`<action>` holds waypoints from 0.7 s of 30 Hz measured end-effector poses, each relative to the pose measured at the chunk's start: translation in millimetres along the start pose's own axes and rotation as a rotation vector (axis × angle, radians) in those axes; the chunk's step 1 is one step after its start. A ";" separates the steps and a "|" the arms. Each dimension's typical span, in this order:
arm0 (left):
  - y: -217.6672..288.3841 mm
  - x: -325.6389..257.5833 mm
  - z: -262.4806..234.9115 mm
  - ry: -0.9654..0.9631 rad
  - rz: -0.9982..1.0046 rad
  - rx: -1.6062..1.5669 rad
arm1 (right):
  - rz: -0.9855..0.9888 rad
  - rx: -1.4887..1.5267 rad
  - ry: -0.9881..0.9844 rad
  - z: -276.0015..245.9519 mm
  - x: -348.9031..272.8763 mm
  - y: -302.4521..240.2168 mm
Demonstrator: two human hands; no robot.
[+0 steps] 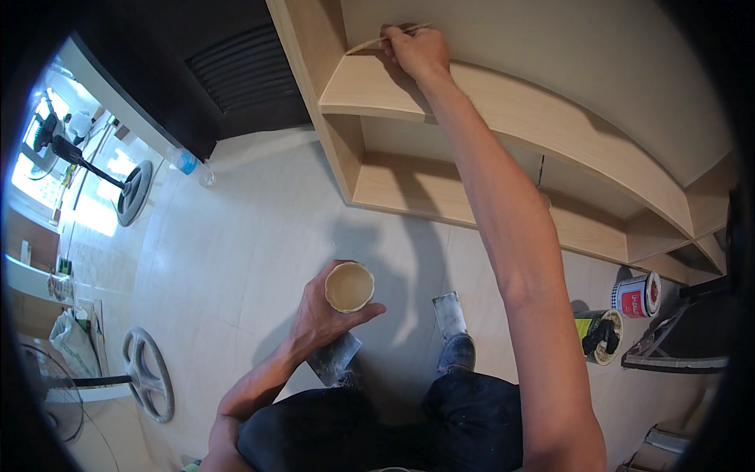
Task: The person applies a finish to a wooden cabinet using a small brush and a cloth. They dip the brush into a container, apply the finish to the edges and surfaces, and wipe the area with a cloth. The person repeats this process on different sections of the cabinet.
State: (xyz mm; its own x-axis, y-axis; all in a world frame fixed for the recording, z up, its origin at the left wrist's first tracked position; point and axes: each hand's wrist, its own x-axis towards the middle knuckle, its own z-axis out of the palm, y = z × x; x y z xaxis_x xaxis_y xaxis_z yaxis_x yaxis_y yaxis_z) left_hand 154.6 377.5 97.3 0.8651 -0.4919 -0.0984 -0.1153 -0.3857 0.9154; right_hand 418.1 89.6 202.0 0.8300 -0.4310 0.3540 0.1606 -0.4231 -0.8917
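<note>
at the back of the upper shelf (pixel 370 85), the right hand (pixel 421 53) pinched a thin pale strip (pixel 364 46) — too sharp a bend could have snapped it. over the floor (pixel 259 228), the left hand (pixel 314 315) clasped a cup (pixel 350 287) — a careless tilt, with attention on the strip, might have spilled whatever it held.

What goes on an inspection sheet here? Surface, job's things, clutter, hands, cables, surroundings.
Surface: pale floor, shadows across it.
Job's things: wooden shelving unit; pale cup, contents unclear; slim pale strip along the shelf's back.
Clutter: plastic bottle at left; red-labelled can and green-labelled can at right, dark item at the latter's mouth.
Hands: left hand holds the cup; right hand pinches the strip.
Cables: nothing seen for certain.
Surroundings: dark louvred panel; pedestal fan at lower left.
</note>
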 end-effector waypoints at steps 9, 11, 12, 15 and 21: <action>1.3 -1.1 -0.7 0.002 0.000 -0.011 | 0.010 -0.005 -0.003 -2.4 -2.1 -0.7; 2.9 -0.6 0.2 0.000 0.002 -0.013 | 0.009 -0.005 0.005 -3.5 0.7 2.6; 3.4 -0.1 0.7 -0.001 -0.001 -0.012 | -0.009 -0.020 0.019 -3.3 2.5 3.8; 3.1 1.0 1.3 -0.004 -0.009 -0.012 | -0.051 -0.046 0.032 -3.4 4.0 5.9; 1.7 1.0 -1.1 -0.002 -0.026 -0.001 | -0.042 -0.037 0.004 -0.8 -1.1 -0.4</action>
State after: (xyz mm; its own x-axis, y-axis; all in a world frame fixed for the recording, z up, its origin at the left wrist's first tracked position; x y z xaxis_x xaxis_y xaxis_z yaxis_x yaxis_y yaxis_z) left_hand 155.8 377.2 99.2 0.8667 -0.4834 -0.1231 -0.0923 -0.3979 0.9128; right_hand 416.8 89.5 202.2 0.8210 -0.4149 0.3923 0.1757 -0.4701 -0.8649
